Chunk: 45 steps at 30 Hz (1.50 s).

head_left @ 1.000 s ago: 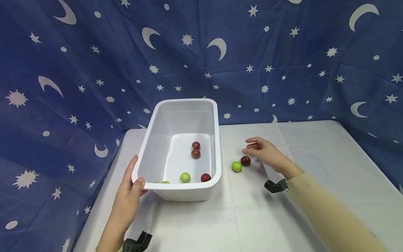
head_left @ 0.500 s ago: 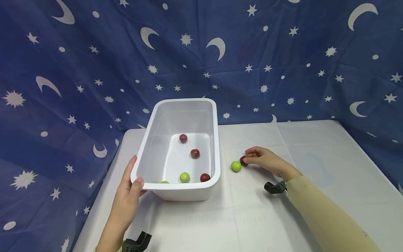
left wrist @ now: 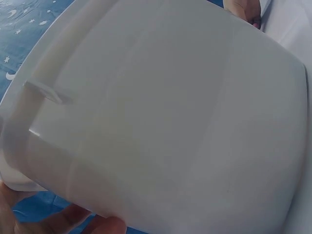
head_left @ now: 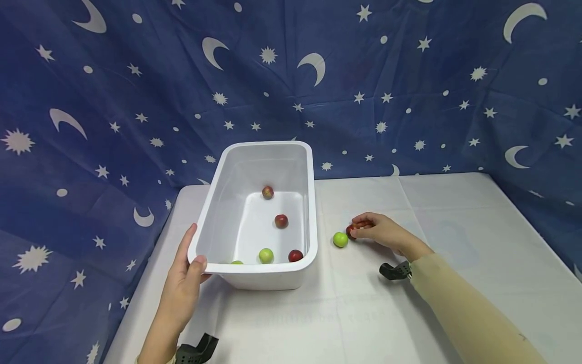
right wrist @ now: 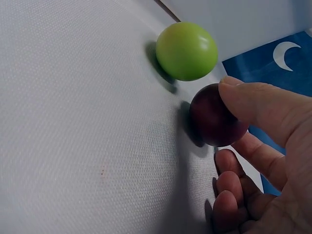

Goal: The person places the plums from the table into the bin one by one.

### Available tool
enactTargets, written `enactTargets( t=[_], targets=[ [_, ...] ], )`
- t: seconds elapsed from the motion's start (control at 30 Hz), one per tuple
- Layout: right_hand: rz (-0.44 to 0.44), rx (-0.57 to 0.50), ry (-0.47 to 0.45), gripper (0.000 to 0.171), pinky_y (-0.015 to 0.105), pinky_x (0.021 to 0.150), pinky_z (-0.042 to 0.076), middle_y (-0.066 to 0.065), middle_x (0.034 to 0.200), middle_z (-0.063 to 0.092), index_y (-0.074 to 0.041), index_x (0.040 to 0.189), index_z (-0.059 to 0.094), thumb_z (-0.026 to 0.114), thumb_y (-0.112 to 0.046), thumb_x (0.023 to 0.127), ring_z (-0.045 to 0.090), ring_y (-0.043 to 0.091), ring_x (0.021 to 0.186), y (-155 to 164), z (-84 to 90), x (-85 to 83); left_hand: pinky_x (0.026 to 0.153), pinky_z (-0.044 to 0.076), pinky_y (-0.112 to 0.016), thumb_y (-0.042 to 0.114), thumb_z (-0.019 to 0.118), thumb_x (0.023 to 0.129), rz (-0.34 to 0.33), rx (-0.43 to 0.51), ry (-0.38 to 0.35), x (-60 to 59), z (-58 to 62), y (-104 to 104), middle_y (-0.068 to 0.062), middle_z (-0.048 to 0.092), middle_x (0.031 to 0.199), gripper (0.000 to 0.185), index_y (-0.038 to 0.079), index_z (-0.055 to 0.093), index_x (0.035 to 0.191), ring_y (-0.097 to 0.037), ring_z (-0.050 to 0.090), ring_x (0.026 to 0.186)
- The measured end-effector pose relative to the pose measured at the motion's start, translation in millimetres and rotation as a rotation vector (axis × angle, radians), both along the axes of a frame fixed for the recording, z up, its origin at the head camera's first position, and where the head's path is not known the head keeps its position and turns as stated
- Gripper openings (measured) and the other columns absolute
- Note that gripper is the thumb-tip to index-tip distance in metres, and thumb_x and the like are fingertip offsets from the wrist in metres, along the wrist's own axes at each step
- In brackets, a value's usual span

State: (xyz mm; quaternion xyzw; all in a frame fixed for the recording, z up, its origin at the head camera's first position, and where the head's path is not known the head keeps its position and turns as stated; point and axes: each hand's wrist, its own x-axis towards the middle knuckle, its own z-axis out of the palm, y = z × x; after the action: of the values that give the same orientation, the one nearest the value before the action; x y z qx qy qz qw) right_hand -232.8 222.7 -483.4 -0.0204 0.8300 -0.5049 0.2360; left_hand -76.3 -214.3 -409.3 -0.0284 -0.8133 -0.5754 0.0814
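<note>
A white plastic bin [head_left: 312,202] stands on the white table [head_left: 454,227], and its outer wall [left wrist: 170,122] fills the left wrist view. My left hand [head_left: 193,265] grips its near-left corner, thumb over the rim. Inside lie three red fruits [head_left: 281,221] and two green ones [head_left: 265,255]. To the right of the bin, my right hand [head_left: 356,228] pinches a dark red fruit [head_left: 349,231] [right wrist: 214,122] that rests on the table, thumb [right wrist: 253,105] on top. A green fruit [head_left: 339,239] [right wrist: 186,50] sits just left of it, apart.
A blue cloth with stars and moons [head_left: 409,91] hangs behind the table and drapes down its left side. The table's left edge runs close to the bin. Black wrist mounts [head_left: 394,271] show on both forearms.
My right hand came down from hovering and now pinches the dark red fruit. Inside the bin, one red fruit rolled toward the far end. The left hand has kept its grip.
</note>
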Motion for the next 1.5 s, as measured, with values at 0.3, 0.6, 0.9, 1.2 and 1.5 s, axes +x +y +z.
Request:
enactTargets(
  t=[0.3, 0.6, 0.9, 1.2, 1.5],
  targets=[
    [-0.022, 0.033, -0.025, 0.052, 0.036, 0.090, 0.042, 0.009, 0.116, 0.059, -0.010, 0.122, 0.061, 0.078, -0.037, 0.081, 0.052, 0.025, 0.102, -0.6, -1.1, 0.7, 0.083, 0.051, -0.029, 0.020, 0.039, 0.104, -0.005, 0.016, -0.009, 0.4, 0.6, 0.3, -0.013, 0.032, 0.147, 0.056, 0.040, 0.019, 0.153, -0.035, 0.049, 0.117],
    [-0.025, 0.029, -0.020, 0.044, 0.036, 0.089, 0.042, 0.008, 0.114, 0.061, -0.009, 0.116, 0.063, 0.077, -0.035, 0.083, 0.053, 0.025, 0.101, -0.8, 0.8, 2.1, 0.082, 0.052, -0.028, 0.019, 0.039, 0.104, -0.005, 0.018, -0.006, 0.8, 0.5, -0.1, -0.012, 0.032, 0.147, 0.056, 0.040, 0.019, 0.153, -0.034, 0.049, 0.116],
    [-0.018, 0.021, -0.021, 0.044, 0.040, 0.093, 0.039, 0.006, 0.116, 0.061, -0.010, 0.118, 0.062, 0.074, -0.037, 0.086, 0.051, 0.026, 0.106, 0.9, 2.7, 1.8, 0.082, 0.052, -0.027, 0.020, 0.040, 0.105, -0.011, 0.012, -0.003, 1.0, 1.9, -0.4, -0.013, 0.032, 0.148, 0.056, 0.040, 0.020, 0.153, -0.034, 0.049, 0.116],
    [-0.035, -0.017, -0.026, 0.046, 0.038, 0.088, 0.042, 0.007, 0.118, 0.062, -0.009, 0.120, 0.059, 0.070, -0.041, 0.088, 0.051, 0.027, 0.106, 4.4, 11.3, -0.6, 0.081, 0.052, -0.024, 0.011, 0.053, 0.100, 0.048, 0.059, 0.046, 5.7, 4.7, -1.1, -0.013, 0.040, 0.146, 0.056, 0.026, 0.034, 0.151, -0.016, 0.059, 0.111],
    [-0.037, -0.128, 0.041, 0.051, 0.049, 0.094, 0.042, 0.015, 0.120, 0.059, -0.003, 0.126, 0.051, 0.067, -0.037, 0.091, 0.051, 0.036, 0.115, 9.8, 36.3, 2.0, 0.082, 0.052, -0.024, 0.001, 0.057, 0.096, 0.077, 0.095, 0.065, 8.1, 5.0, -2.0, -0.017, 0.052, 0.126, 0.057, 0.018, 0.041, 0.148, -0.014, 0.061, 0.106]
  ],
)
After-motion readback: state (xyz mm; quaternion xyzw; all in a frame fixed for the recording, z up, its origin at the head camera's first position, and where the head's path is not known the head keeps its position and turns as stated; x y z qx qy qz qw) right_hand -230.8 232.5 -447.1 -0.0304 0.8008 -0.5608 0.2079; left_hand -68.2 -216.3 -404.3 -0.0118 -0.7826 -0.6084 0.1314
